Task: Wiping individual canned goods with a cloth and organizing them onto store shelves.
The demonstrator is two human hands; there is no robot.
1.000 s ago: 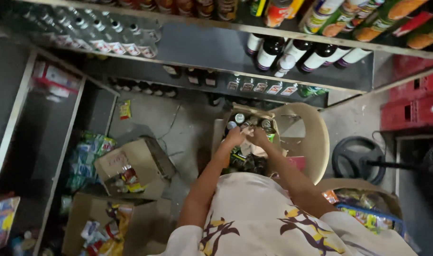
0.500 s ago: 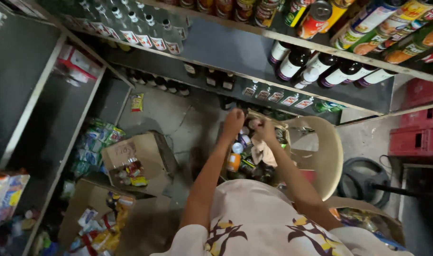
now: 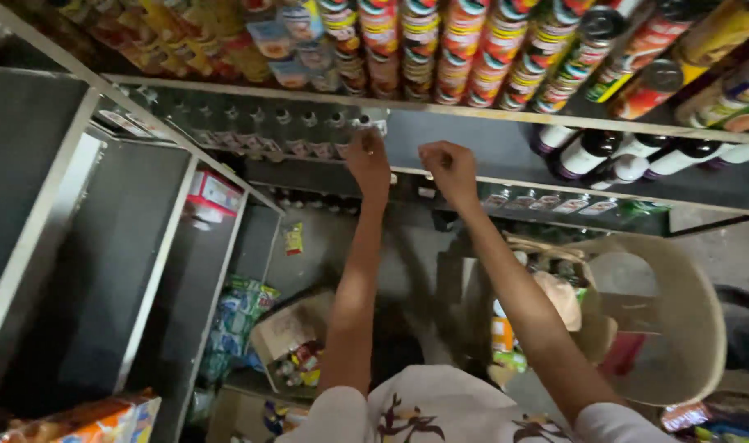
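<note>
Left hand (image 3: pixel 368 160): raised to the shelf edge (image 3: pixel 473 176), fingers curled; seemingly pinching a small item, too blurred to name.
Right hand (image 3: pixel 448 166): closed in a loose fist just beside the left, at the same edge.
Clear bottles (image 3: pixel 251 131): shelved in a row, immediately left of both hands.
Basket (image 3: pixel 555 279): well below, on a plastic chair (image 3: pixel 678 328).

head camera, looking down, shelves (image 3: pixel 440 111) near
</note>
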